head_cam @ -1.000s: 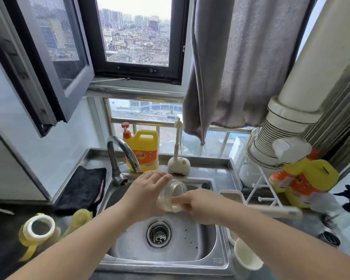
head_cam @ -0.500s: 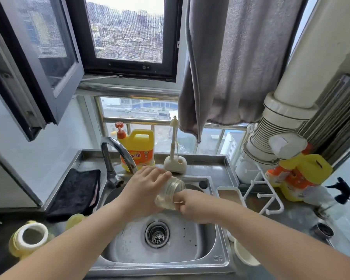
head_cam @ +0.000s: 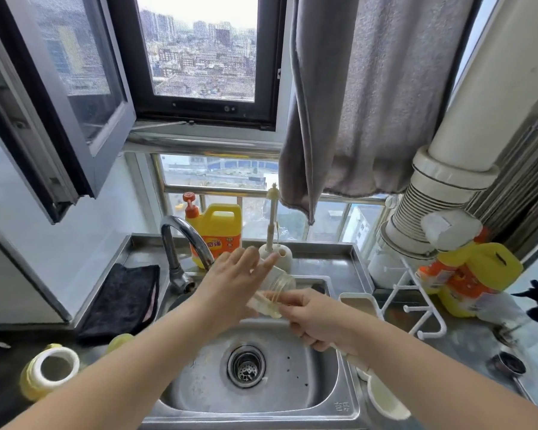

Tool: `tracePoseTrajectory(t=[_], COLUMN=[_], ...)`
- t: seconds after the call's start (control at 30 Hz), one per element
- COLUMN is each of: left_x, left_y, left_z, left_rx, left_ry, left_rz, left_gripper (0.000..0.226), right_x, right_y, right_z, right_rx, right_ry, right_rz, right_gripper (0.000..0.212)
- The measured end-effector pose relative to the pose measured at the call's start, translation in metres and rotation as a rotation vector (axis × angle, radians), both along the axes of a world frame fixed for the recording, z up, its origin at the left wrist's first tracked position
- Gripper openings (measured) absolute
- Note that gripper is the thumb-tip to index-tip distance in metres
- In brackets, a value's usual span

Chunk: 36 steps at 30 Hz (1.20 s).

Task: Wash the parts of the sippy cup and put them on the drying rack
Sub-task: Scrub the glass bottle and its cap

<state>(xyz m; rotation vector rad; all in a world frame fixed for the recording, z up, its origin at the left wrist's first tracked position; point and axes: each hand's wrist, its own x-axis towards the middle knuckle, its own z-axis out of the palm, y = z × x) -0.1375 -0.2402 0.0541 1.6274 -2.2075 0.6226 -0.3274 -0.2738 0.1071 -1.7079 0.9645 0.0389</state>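
Cup body [head_cam: 272,293] between both hands, above sink [head_cam: 320,383] basin

1. The yellow plastic detergent jug with an orange label [head_cam: 217,234], standing behind the curved steel tap, carries white characters on that label (too blurred to read with certainty).
2. The stainless steel sink [head_cam: 341,406] bears a small stamped mark of two characters on its front right rim, not clearly legible.

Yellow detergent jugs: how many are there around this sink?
2. One yellow jug stands upright behind the faucet by the window; another yellow jug lies tilted on the right, past the white drying rack. Others may be hidden.
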Motion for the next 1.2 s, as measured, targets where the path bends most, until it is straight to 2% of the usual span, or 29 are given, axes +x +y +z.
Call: tracePoseTrajectory(t=[0.13,0.23,0.3,0.4,0.5,0.57,0.63,0.73,0.77,0.83,0.87,0.9,0.97,1.03,1.1,1.17,1.2], left_x=[0.003,0.003,0.001,-0.003,-0.004,-0.003,-0.001,-0.001,-0.002,-0.005,-0.004,-0.003,-0.002,-0.003,-0.007,-0.008,-0.008], left_y=[-0.008,-0.007,-0.006,-0.008,-0.009,-0.006,-0.004,-0.004,-0.004,-0.003,-0.002,-0.001,0.0,-0.001,-0.003,-0.006,-0.007], left_z=[0.01,0.0,-0.005,-0.002,-0.001,-0.008,-0.014,-0.011,-0.01,-0.014,-0.018,-0.023,-0.03,-0.031,-0.026,-0.019,-0.017], left_rx=[0.052,0.161,0.182,0.123,0.042,-0.004,-0.084,-0.246,-0.287,-0.31,-0.296,-0.27,-0.183,-0.079,-0.037,-0.008,0.005], left_ry=[0.014,0.1,0.176,0.219,0.145,0.107,0.11,0.179,0.2,0.207,0.205,0.21,0.216,0.199,0.223,0.218,0.176], left_rz=[-0.002,0.03,0.04,0.014,-0.029,-0.061,-0.076,-0.085,-0.086,-0.075,-0.069,-0.067,-0.069,-0.059,-0.025,-0.009,0.002], left_gripper=[0.094,0.095,0.095,0.093,0.09,0.086,0.083,0.076,0.073,0.07,0.069,0.067,0.067,0.081,0.088,0.089,0.091], right_x=[0.004,-0.002,-0.002,0.005,0.013,0.014,0.01,0.002,0.0,-0.003,-0.004,-0.006,-0.006,-0.003,0.004,0.006,0.008], right_y=[0.005,0.001,-0.001,-0.001,0.0,0.002,-0.001,-0.007,-0.007,-0.001,0.002,0.004,0.002,0.001,-0.001,0.005,0.007], right_z=[0.008,0.013,0.014,0.011,0.0,0.004,0.006,0.012,0.013,0.012,0.009,0.007,0.009,0.009,0.002,0.0,0.0], right_rx=[-0.418,-0.895,-1.163,-1.232,-1.093,-0.866,-0.439,0.429,0.575,0.605,0.494,0.262,-0.379,-0.854,-1.268,-1.363,-1.318], right_ry=[0.136,0.456,0.518,0.558,0.592,0.521,0.24,-0.248,-0.323,-0.326,-0.255,-0.129,0.189,0.475,0.567,0.59,0.596], right_rz=[0.194,0.369,0.364,0.314,0.358,0.374,0.247,-0.078,-0.103,-0.087,-0.055,0.017,0.245,0.335,0.342,0.299,0.338], right_gripper=[0.036,0.062,0.068,0.061,0.062,0.046,0.026,0.018,0.016,0.019,0.022,0.028,0.042,0.052,0.047,0.047,0.05])
